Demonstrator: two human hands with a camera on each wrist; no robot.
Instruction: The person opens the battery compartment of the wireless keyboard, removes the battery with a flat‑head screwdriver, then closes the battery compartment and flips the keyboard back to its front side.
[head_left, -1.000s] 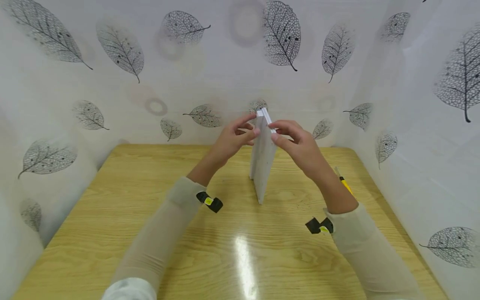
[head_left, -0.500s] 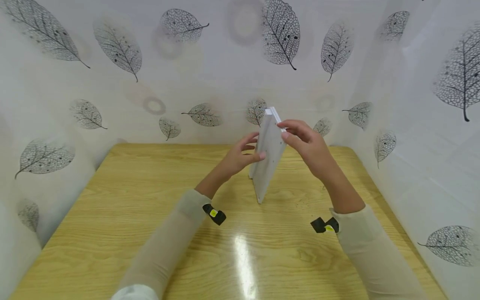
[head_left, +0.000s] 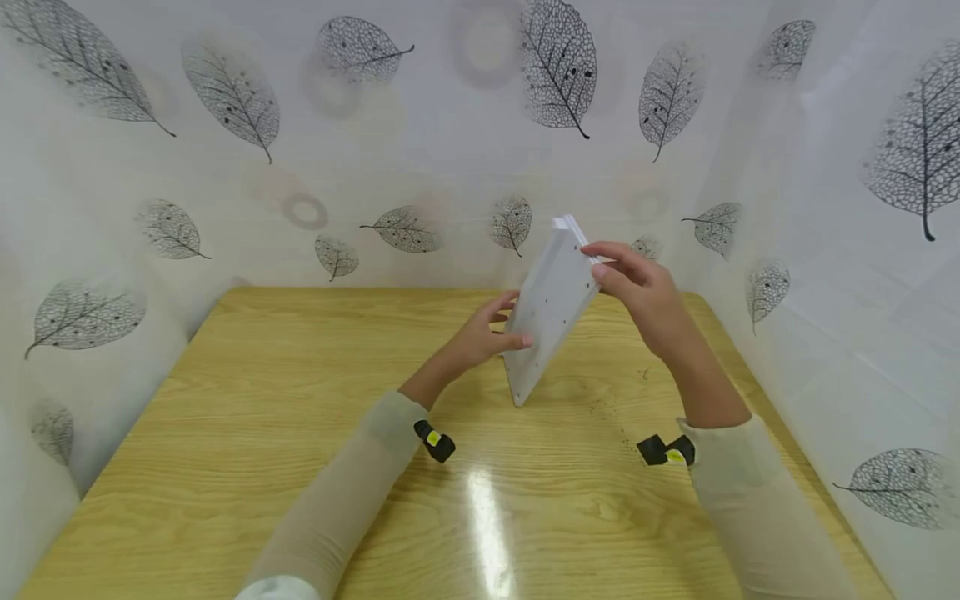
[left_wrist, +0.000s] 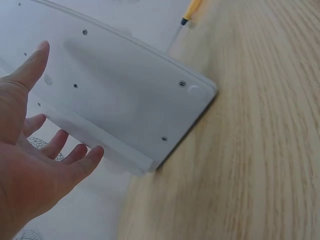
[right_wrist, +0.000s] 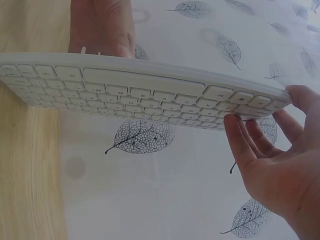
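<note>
A white keyboard (head_left: 551,312) stands tilted on one end on the wooden table, its top leaning right. Its underside, dotted with several small screws, faces the head camera. My right hand (head_left: 651,296) pinches the raised end; in the right wrist view its thumb and fingers span the edge beside the keys (right_wrist: 150,95). Lower down, my left hand (head_left: 480,337) is spread at the keyboard's left side. In the left wrist view its straight thumb (left_wrist: 31,67) lies over the underside, while its loosely bent fingers reach the thicker ridge (left_wrist: 100,137).
A tool with a yellow handle (left_wrist: 192,9) and thin metal shaft lies on the table beyond the keyboard. Small dark specks (head_left: 600,412) dot the wooden tabletop (head_left: 262,400). A pale curtain printed with leaves (head_left: 435,150) hangs around the table.
The keyboard's upper end has tipped right with my right hand, turning more of the underside to view. My left hand has slid from the upper end down its left side.
</note>
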